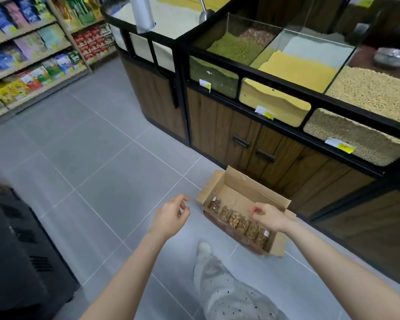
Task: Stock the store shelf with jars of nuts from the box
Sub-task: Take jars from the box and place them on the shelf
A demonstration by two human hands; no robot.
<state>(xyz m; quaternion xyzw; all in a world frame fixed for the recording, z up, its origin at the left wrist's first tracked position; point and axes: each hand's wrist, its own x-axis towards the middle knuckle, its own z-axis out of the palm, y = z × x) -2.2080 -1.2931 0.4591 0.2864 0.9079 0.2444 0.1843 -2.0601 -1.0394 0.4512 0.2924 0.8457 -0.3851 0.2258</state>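
Note:
An open cardboard box (pixel 240 184) sits on the grey tiled floor beside a wooden bulk-food counter. Along its near side lies a row of several clear jars of nuts (pixel 237 221); the far half of the box is bare. My left hand (pixel 171 215) hovers above the floor left of the box, fingers loosely curled, holding nothing. My right hand (pixel 267 215) hangs over the jar row, fingers loosely curled and empty. Both forearms reach forward from the bottom of the view.
The bulk counter (pixel 252 132) with glass bins of grains runs along the right. Wooden shelves (pixel 32 61) of packaged goods stand at far left. A black cabinet (pixel 21 250) is at my lower left. My leg and white shoe (pixel 204 248) stand just before the box.

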